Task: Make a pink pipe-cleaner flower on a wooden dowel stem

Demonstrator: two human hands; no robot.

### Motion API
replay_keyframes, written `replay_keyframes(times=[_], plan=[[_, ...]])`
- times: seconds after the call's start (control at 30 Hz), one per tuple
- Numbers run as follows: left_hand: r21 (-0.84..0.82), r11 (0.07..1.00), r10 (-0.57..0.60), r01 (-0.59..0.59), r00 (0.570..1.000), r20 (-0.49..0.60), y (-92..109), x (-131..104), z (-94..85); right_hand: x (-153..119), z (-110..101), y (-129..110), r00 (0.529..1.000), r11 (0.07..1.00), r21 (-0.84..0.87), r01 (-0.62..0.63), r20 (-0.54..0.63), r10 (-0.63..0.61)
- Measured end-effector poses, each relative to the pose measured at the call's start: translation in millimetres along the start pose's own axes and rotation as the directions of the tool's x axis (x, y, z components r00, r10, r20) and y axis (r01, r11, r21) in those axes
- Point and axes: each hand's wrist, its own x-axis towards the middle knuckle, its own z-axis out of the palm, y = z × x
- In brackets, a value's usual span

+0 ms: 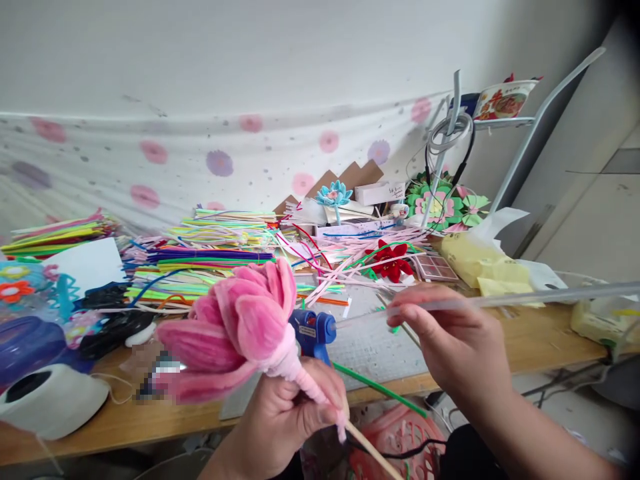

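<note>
My left hand (295, 413) is closed around the wrapped stem of a fuzzy pink flower (260, 320), whose wooden stick (373, 450) slants down to the right. Just behind the flower is a blue hot glue gun (314, 332). Its handle runs down behind my left hand, so I cannot tell whether those fingers hold it too. My right hand (457, 340) pinches a long translucent glue stick (540, 295). The stick's left end meets the back of the glue gun, and its other end runs out of view on the right.
Bundles of coloured pipe cleaners (210, 257) cover the table's back. A red flower (391, 261) and a blue flower (334, 195) lie among them. A grey cutting mat (365, 347) is behind my hands. A metal rack (537, 143) stands right; a pink basket (390, 440) is below.
</note>
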Motion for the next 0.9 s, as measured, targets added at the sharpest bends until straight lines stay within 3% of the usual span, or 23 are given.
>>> replay_keyframes(times=[0.07,0.13,0.3,0.43,0.5,0.6,0.7,0.8,0.9], plan=[[0.049,0.999,-0.001,0.000,1.000,0.022,-1,-1,-0.1,-5,2,-7,0.993,0.989,-0.093,0.111,-0.015,-0.113],[0.051,0.998,-0.021,0.019,0.999,0.024,-2,-2,-0.4,-9,6,-10,0.989,0.983,-0.120,0.140,-0.026,-0.144],[0.043,0.995,-0.085,0.085,0.996,-0.003,-6,-4,0.8,-9,18,-3,0.999,0.991,-0.129,-0.032,0.029,0.035],[-0.009,0.997,-0.082,0.081,0.995,-0.057,-16,-2,-0.2,-3,26,3,0.977,0.971,-0.121,-0.207,0.030,0.212],[-0.079,0.993,-0.101,0.092,0.988,-0.120,-21,-2,-1.3,-3,30,7,0.952,0.954,-0.094,-0.286,0.091,0.294],[-0.148,0.977,-0.175,0.151,0.971,-0.163,-25,-3,-0.2,-8,35,14,0.884,0.931,-0.091,-0.353,0.293,0.364],[-0.142,0.978,-0.173,0.155,0.978,-0.120,-23,-7,4.9,-17,39,19,0.813,0.940,-0.181,-0.289,0.473,0.341],[-0.167,0.978,-0.135,0.124,0.989,-0.055,-20,-9,9.9,-22,39,19,0.796,0.945,-0.275,-0.176,0.526,0.301],[-0.202,0.976,-0.095,0.086,0.995,-0.039,-18,-9,11.9,-23,39,16,0.759,0.944,-0.273,-0.183,0.571,0.312]])
